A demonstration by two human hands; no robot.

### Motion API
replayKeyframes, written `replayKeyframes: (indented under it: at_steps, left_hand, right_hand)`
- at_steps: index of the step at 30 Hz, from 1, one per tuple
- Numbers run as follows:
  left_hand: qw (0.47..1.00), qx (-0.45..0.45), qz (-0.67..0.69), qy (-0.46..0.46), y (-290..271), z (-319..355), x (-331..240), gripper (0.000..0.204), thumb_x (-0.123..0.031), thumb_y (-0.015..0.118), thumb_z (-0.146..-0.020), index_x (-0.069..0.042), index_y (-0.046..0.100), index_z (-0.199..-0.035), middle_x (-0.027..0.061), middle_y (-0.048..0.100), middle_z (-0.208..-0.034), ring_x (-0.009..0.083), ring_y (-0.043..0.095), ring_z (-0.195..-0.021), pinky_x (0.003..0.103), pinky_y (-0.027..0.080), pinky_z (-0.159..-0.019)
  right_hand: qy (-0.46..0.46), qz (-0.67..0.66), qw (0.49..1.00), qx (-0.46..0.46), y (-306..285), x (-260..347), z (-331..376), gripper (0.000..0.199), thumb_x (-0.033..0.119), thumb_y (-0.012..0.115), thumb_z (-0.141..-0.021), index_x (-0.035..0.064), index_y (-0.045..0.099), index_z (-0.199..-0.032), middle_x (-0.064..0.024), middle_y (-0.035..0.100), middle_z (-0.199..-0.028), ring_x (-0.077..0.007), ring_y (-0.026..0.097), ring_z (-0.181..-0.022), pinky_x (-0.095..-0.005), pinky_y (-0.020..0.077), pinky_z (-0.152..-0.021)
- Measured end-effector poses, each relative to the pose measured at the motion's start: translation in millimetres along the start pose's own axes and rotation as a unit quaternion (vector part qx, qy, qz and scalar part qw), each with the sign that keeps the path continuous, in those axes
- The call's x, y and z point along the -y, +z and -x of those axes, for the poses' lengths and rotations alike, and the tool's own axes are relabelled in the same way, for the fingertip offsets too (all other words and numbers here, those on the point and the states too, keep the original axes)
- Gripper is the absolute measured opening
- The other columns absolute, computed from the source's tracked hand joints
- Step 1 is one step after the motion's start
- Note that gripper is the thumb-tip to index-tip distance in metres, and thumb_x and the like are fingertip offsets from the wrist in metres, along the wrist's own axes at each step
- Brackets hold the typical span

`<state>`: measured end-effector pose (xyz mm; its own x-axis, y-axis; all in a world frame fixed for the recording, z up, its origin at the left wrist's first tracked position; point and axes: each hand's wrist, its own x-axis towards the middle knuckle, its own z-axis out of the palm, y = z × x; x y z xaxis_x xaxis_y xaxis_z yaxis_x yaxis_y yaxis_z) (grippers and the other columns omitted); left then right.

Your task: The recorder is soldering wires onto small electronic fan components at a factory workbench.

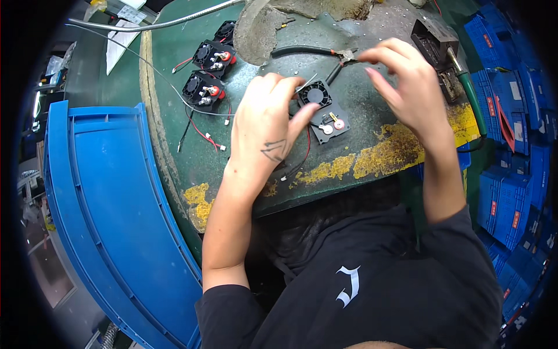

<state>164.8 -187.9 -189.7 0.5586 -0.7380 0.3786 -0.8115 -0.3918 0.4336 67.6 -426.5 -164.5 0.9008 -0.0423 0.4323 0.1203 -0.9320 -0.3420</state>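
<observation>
Nearest me, my black sleeves come up from the lower edge, and a big blue crate (110,209) stands at my left against the round green counter (174,157), whose near edge is worn and smeared yellow. My left hand (264,125) lies on the counter, back up, fingers (302,116) bent and closing on the near left side of a small black fan unit (322,110); I can't tell how firmly they grip it. The unit lies flat, fan end away from me, two round terminals on its near end, a red wire (306,148) trailing toward me beside my wrist. My right hand (407,87) hangs above the counter just right of the unit, its fingers (372,55) pressed together at the tips beside the head of black-handled pliers (317,53); whether they pinch anything I can't tell. Farther left lie two more fan units (208,72) with red knobs and loose wires. Beyond the pliers sits a grey lump (261,26), and at far right a dark metal block (436,43).
</observation>
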Motion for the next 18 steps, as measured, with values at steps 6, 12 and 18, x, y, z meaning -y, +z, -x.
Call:
replayKeyframes:
  at_steps: [6, 12, 18]
  left_hand:
    - [0.997, -0.057, 0.046, -0.026, -25, -3, 7, 0.015, -0.005, 0.071, -0.087, -0.001, 0.07, -0.101, 0.0142, 0.066, -0.09, 0.0338, 0.064, -0.087, 0.041, 0.051, -0.08]
    - [0.986, -0.051, 0.139, -0.074, -39, -3, -5, 0.019, 0.0, 0.067, -0.086, -0.003, 0.068, -0.105, 0.0081, 0.062, -0.086, 0.0205, 0.061, -0.077, 0.031, 0.05, -0.069]
    - [0.988, 0.039, 0.146, -0.016, -46, 3, 0, 0.017, 0.008, 0.067, -0.085, -0.001, 0.069, -0.099, 0.0014, 0.056, -0.082, 0.0093, 0.052, -0.076, 0.023, 0.046, -0.071]
  right_hand:
    - [0.075, 0.104, 0.984, -0.122, -112, -43, 40, 0.015, 0.006, 0.065, -0.099, 0.0045, 0.077, -0.107, -0.006, 0.073, -0.105, -0.0131, 0.068, -0.095, -0.0242, 0.0523, -0.082]
    - [0.106, 0.167, 0.98, -0.009, -144, -207, 105, 0.041, 0.001, 0.069, -0.095, 0.0063, 0.066, -0.135, -0.0098, 0.067, -0.125, -0.0165, 0.064, -0.106, -0.027, 0.0501, -0.092]
    - [0.089, 0.01, 0.989, -0.121, -64, -161, 115, 0.065, 0.02, 0.078, -0.091, 0.0062, 0.054, -0.149, -0.0074, 0.063, -0.12, -0.0181, 0.059, -0.105, -0.0291, 0.0484, -0.093]
